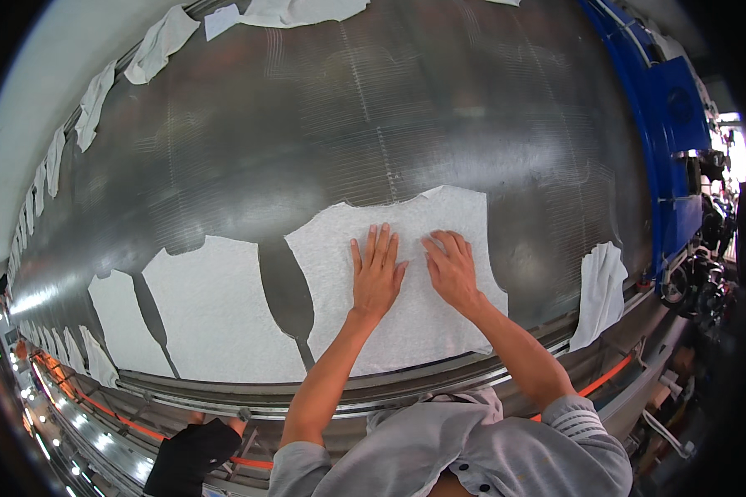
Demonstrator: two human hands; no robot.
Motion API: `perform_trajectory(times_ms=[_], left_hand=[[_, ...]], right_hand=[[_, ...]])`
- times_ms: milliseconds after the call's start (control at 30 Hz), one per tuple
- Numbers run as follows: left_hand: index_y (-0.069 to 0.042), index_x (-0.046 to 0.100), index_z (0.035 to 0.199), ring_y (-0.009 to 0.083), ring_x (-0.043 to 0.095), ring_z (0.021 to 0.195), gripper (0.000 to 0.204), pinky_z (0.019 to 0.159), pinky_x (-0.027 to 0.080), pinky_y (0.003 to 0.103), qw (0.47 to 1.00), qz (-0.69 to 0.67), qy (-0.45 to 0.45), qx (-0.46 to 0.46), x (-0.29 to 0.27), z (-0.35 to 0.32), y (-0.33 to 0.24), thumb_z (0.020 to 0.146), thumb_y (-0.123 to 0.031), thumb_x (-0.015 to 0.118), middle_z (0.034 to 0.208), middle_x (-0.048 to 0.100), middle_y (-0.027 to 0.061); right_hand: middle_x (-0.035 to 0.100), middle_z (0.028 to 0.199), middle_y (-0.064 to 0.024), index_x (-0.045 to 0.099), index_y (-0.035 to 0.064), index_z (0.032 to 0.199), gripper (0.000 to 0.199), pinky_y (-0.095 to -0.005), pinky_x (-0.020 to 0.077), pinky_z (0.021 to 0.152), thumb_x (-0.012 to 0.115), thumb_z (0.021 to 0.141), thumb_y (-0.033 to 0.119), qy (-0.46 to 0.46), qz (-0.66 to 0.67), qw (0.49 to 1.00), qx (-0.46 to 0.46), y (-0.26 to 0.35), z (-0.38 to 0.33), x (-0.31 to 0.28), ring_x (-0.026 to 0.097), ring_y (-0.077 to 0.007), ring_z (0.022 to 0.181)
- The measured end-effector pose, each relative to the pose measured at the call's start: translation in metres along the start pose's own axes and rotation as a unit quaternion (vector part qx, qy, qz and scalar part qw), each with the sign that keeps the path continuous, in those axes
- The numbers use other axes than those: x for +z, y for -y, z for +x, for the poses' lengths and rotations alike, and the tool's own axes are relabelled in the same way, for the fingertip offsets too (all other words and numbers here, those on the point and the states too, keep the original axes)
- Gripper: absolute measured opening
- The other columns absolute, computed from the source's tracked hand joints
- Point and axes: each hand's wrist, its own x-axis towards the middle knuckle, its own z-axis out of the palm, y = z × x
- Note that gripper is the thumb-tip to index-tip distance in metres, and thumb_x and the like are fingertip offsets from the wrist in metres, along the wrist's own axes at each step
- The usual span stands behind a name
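While both of my forearms extend from the lower part of the head view, my left hand (377, 272) lies flat near the centre of the frame, fingers extended and slightly spread, grasping nothing. My right hand (452, 269), just right of it, rests with fingers bent a little and is likewise unclenched. Both contact the upper half of the light grey fabric panel (406, 340), which is positioned right of centre in the lower half of the frame, spread on the dark metal table (472, 124). The panel's upper edge is curved and uneven.

To its left, across a narrow gap, lies a second panel (215, 319); a smaller third panel (127, 319) lies farther left. A draped cloth piece (599, 290) hangs over the table edge at the right. Further white pieces line the far edge, at the upper left. A blue frame (663, 108) stands at the upper right. A metal rail (265, 409) borders the near edge; a person in dark clothing (192, 455) is at the lower left.
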Motion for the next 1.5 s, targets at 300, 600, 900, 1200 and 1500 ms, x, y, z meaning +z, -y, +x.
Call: perform_trajectory(times_ms=[300, 600, 900, 1200, 1500], left_hand=[[-0.001, 0.044, 0.147, 0.0326, 0.023, 0.151, 0.06, 0.118, 0.007, 0.065, 0.999, 0.023, 0.01, -0.045, 0.007, 0.023, -0.001, 0.094, -0.022, 0.062, 0.159, 0.034, 0.0118], [-0.005, 0.042, 0.149, 0.0308, 0.021, 0.152, 0.065, 0.118, 0.004, 0.065, 0.999, 0.037, 0.015, -0.029, 0.009, 0.034, 0.001, 0.094, -0.03, 0.065, 0.16, 0.035, 0.0082], [-0.006, 0.041, 0.149, 0.029, 0.019, 0.152, 0.068, 0.12, 0.005, 0.064, 0.998, 0.055, 0.038, -0.012, 0.013, 0.037, 0.007, 0.095, -0.04, 0.062, 0.162, 0.031, 0.0036], [-0.007, 0.039, 0.151, 0.0283, 0.018, 0.153, 0.071, 0.121, 0.006, 0.063, 0.997, 0.025, 0.07, 0.018, 0.02, 0.037, -0.015, 0.095, -0.044, 0.061, 0.163, 0.028, 0.0064], [-0.005, 0.038, 0.152, 0.0301, 0.018, 0.153, 0.074, 0.12, 0.004, 0.063, 0.995, 0.05, 0.079, 0.037, 0.028, 0.06, -0.034, 0.093, -0.043, 0.064, 0.163, 0.027, 0.0095]], right_hand=[[0.058, 0.105, -0.0087, 0.067, 0.0089, 0.123, 0.039, -0.0387, 0.0415, 0.08, 0.063, 0.084, 0.005, 0.062, -0.012, 0.998, 0.022, 0.002, 0.061, 0.039, 0.053, -0.0251, 0.101], [0.058, 0.109, -0.0109, 0.069, 0.0062, 0.114, 0.032, -0.0413, 0.0433, 0.082, 0.067, 0.082, 0.002, -0.022, 0.043, 0.997, 0.061, -0.009, 0.034, 0.017, 0.055, -0.0275, 0.103], [0.059, 0.11, -0.0104, 0.068, 0.0048, 0.11, 0.03, -0.0413, 0.044, 0.081, 0.068, 0.08, 0.0, -0.06, 0.017, 0.994, 0.093, -0.038, 0.004, 0.006, 0.055, -0.0281, 0.104], [0.059, 0.113, -0.0098, 0.068, 0.0058, 0.109, 0.028, -0.0416, 0.043, 0.086, 0.068, 0.081, 0.002, -0.08, 0.0, 0.988, 0.131, -0.032, 0.009, 0.007, 0.056, -0.0281, 0.108], [0.064, 0.094, -0.0146, 0.069, 0.0025, 0.092, 0.015, -0.0426, 0.0498, 0.077, 0.068, 0.089, 0.017, -0.14, 0.039, 0.913, 0.381, -0.103, 0.017, -0.012, 0.063, -0.0337, 0.086]])
